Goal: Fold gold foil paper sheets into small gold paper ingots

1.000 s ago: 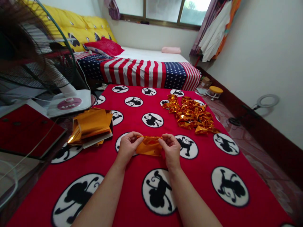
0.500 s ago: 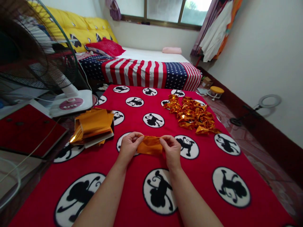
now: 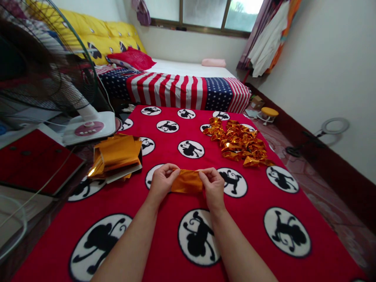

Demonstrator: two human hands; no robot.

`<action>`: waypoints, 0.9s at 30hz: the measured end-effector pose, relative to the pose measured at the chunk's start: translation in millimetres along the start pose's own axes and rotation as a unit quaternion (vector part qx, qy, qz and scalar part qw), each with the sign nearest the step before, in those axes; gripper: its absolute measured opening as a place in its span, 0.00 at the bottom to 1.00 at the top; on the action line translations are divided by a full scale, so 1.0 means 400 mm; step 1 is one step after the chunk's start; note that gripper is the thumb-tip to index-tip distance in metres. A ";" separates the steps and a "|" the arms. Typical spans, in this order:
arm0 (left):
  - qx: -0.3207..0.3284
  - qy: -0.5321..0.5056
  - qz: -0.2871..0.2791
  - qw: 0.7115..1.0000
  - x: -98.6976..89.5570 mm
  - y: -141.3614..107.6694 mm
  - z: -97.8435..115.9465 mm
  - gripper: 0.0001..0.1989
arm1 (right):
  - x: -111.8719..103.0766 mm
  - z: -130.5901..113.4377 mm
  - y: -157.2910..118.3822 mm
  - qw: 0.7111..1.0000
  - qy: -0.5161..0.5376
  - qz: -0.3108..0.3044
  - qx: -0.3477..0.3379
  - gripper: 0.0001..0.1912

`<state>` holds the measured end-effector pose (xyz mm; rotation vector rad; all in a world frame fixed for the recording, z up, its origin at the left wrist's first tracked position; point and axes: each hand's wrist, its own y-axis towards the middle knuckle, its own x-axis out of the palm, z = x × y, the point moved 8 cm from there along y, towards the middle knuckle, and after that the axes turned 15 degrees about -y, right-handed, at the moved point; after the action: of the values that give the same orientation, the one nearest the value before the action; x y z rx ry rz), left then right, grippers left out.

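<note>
Both hands pinched thumb-to-finger on one folded piece of orange-gold foil paper (image 3: 187,182). Left hand (image 3: 161,181) grips its 10 o'clock corner, right hand (image 3: 212,184) its 2 o'clock corner, paper spanning the gap between them. Can't tell whether its near edge touches the red monkey-print blanket (image 3: 164,231) beneath. Clock from the paper, 12 = away from the person. At 10: untidy stack of flat foil sheets (image 3: 119,150), on blanket, fan side. At 2: cluster of shiny folded foil pieces (image 3: 230,147), laid in rough rows. Past the stack, 10: electric fan (image 3: 85,112). Off the blanket, 2: yellow-topped stool (image 3: 269,112). Far, 12: bed (image 3: 188,67), stars-and-stripes cloth (image 3: 164,90) over its near side, window behind (image 3: 202,13).
</note>
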<state>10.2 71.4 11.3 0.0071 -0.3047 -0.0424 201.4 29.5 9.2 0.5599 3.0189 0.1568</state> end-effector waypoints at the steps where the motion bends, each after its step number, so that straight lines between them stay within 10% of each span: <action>1: 0.001 -0.004 -0.003 1.000 0.001 0.000 0.000 0.12 | 0.000 0.000 0.000 1.000 0.002 0.000 0.000 0.08; 27: 0.046 0.125 -0.082 0.988 0.038 -0.017 0.036 0.09 | 0.026 -0.017 -0.008 0.997 -0.013 -0.074 -0.011 0.09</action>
<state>20.1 63.9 29.6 0.1288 -0.0537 -0.1890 190.2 29.8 15.2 0.3314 3.0151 0.1714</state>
